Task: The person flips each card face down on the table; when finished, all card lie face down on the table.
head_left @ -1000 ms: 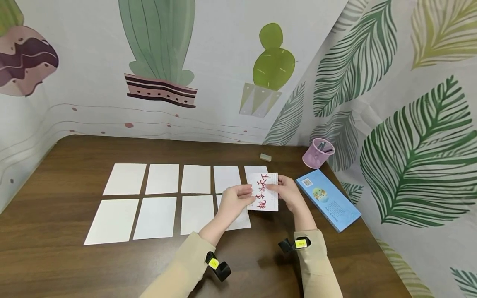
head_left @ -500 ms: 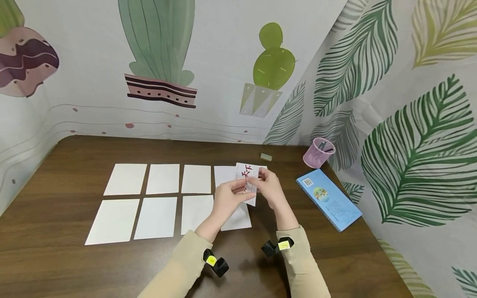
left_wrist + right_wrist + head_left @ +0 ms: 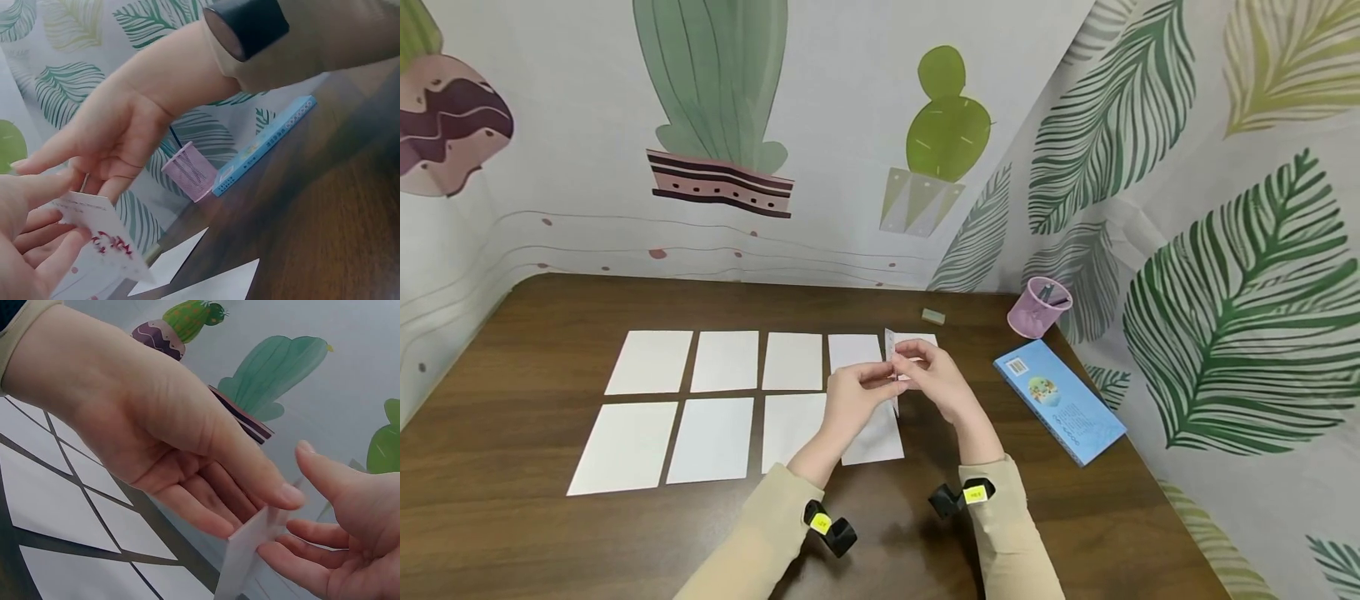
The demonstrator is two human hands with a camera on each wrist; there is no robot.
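A small white card point(image 3: 890, 343) with red brush writing is held up between both hands, nearly edge-on in the head view. My right hand point(image 3: 942, 383) pinches it between thumb and fingers. My left hand point(image 3: 848, 402) is close on the other side. In the right wrist view the left fingers point(image 3: 312, 559) touch the card, while the left thumb stands apart from it. The red writing on the card point(image 3: 115, 240) shows in the left wrist view. Beneath the hands lie blank white sheets point(image 3: 872, 437), partly hidden by them.
Several white sheets point(image 3: 722, 440) lie in two rows on the brown table point(image 3: 580, 304). A blue book point(image 3: 1060, 402) lies at the right, with a pink mesh pen cup point(image 3: 1037, 308) behind it. A small eraser-like block point(image 3: 933, 317) sits near the back wall.
Both hands have brought the card left, the right hand moving more. The card has turned from showing its written face to nearly edge-on. The sheets have stayed in place.
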